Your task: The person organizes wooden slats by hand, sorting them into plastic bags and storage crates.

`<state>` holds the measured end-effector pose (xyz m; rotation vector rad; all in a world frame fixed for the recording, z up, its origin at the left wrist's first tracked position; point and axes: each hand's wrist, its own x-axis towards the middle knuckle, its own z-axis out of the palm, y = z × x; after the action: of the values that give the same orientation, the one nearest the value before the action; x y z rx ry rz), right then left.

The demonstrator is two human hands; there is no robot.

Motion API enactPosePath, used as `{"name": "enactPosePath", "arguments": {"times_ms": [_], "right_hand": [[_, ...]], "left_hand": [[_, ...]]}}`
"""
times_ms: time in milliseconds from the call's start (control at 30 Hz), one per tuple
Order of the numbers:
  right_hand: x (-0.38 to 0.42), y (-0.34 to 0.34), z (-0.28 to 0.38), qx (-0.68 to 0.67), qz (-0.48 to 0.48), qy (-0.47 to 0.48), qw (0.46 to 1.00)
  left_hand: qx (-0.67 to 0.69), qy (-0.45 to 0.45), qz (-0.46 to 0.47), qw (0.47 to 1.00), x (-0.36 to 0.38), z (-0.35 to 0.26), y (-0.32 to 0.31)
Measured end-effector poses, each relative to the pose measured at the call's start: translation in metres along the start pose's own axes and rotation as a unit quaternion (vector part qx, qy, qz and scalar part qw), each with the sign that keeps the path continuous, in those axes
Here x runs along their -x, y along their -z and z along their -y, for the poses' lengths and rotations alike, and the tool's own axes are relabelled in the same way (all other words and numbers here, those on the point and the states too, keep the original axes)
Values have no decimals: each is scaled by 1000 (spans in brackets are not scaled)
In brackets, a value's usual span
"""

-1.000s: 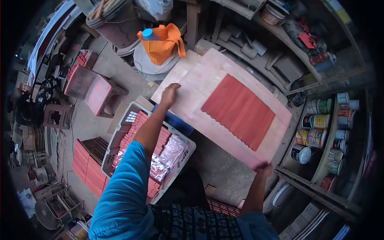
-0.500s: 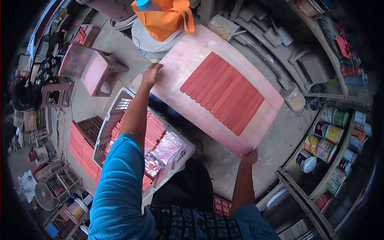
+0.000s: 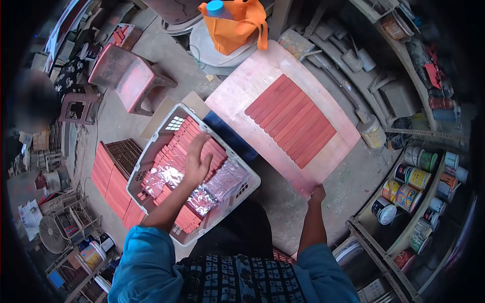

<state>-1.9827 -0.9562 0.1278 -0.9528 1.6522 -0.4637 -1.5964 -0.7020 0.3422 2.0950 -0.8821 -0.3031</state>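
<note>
My right hand [image 3: 317,194] grips the near corner of a pink-stained board [image 3: 227,93]. A row of red slats [image 3: 293,121] with rounded ends lies side by side on that board. Fingers apart and holding nothing, my left hand [image 3: 196,160] is over a pale plastic crate [image 3: 255,189]. Inside the crate are stacked red pieces [image 3: 189,132] and clear plastic-wrapped packs [image 3: 230,181], partly covered by my left hand and forearm.
An orange bag [image 3: 227,33] with a blue-capped bottle [image 3: 215,8] sits beyond the board. A pink plastic chair [image 3: 124,73] stands at the left, red panels [image 3: 108,177] below it. Paint cans [image 3: 414,169] fill the right shelves. A person [image 3: 38,101] is at far left.
My left hand has let go of the board's left edge and moved down over the crate. My right hand keeps its hold on the corner.
</note>
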Motion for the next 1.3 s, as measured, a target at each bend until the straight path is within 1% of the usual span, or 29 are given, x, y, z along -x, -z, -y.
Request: {"name": "enactPosePath", "arguments": {"times_ms": [67, 133, 167, 200, 233, 300, 333, 367, 433, 533, 567, 600, 633, 667, 700, 767, 800, 833, 900, 933, 967, 1000, 1033, 1067, 1133, 1200, 1233, 1267, 1300], "right_hand": [[7, -3, 11, 49, -17, 2, 999], [8, -12, 18, 86, -105, 11, 991], [10, -18, 20, 103, -142, 19, 984], [6, -18, 14, 120, -146, 34, 981], [5, -16, 8, 135, -146, 52, 979], [34, -25, 31, 202, -66, 134, 968], [53, -32, 31, 204, -99, 176, 958], [72, -42, 33, 203, -134, 217, 945], [140, -63, 56, 197, -97, 249, 943], [240, -93, 76, 152, -29, 306, 940], [271, -106, 75, 129, -1, 324, 937], [300, -122, 69, 104, 28, 339, 934], [328, -139, 65, 104, 45, 409, 906], [360, -156, 54, 73, 106, 389, 912], [420, -171, 59, 43, 167, 368, 914], [541, -199, 63, -6, 295, 330, 897], [595, -215, 56, -45, 353, 356, 864], [672, -222, 55, -97, 401, 403, 817], [828, -205, 63, -194, 520, 500, 664], [881, -191, 66, -234, 527, 583, 572], [918, -171, 68, -265, 495, 680, 472], [962, -155, 67, -416, 541, 607, 408], [1006, -139, 65, -555, 580, 520, 293], [1050, -124, 64, -651, 586, 454, 166], [1098, -111, 50, -702, 648, 293, 42], [1087, -111, 50, -616, 711, 337, 35], [1088, -115, 46, -573, 749, 331, 36], [1096, -118, 43, -529, 783, 325, 39], [1117, -118, 36, -484, 824, 292, 47]], "left_hand": [[-23, 18, 3, 1000, 50, -4, 16], [-30, 65, -25, 997, 99, 2, 22], [-8, 117, -36, 992, 128, 7, 23], [13, 169, -52, 984, 156, 9, 26], [47, 228, -45, 972, 180, 6, 30], [61, 234, -49, 969, 214, -7, 42], [38, 185, -54, 981, 230, -13, 50], [44, 181, -49, 981, 247, -15, 58], [60, 167, -35, 984, 284, -11, 73], [64, 195, 7, 979, 343, 12, 108], [113, 247, -2, 962, 364, 20, 122], [113, 251, -23, 961, 387, 29, 138], [111, 254, -44, 960, 412, 39, 156], [106, 258, -64, 958, 438, 50, 178], [119, 267, -79, 953, 465, 62, 202], [131, 337, -92, 928, 516, 80, 255], [148, 382, -103, 907, 539, 85, 284], [135, 377, -157, 903, 564, 92, 308], [93, 372, -266, 884, 616, 106, 358], [76, 382, -315, 866, 639, 110, 380], [60, 392, -359, 845, 662, 112, 399], [46, 401, -398, 824, 683, 115, 413], [60, 423, -425, 798, 701, 119, 424], [61, 429, -438, 788, 716, 125, 428], [66, 441, -463, 766, 739, 139, 434], [73, 471, -458, 750, 753, 156, 428], [76, 487, -454, 742, 761, 165, 425], [54, 496, -426, 754, 772, 176, 420], [33, 506, -395, 766, 785, 188, 415]]}}
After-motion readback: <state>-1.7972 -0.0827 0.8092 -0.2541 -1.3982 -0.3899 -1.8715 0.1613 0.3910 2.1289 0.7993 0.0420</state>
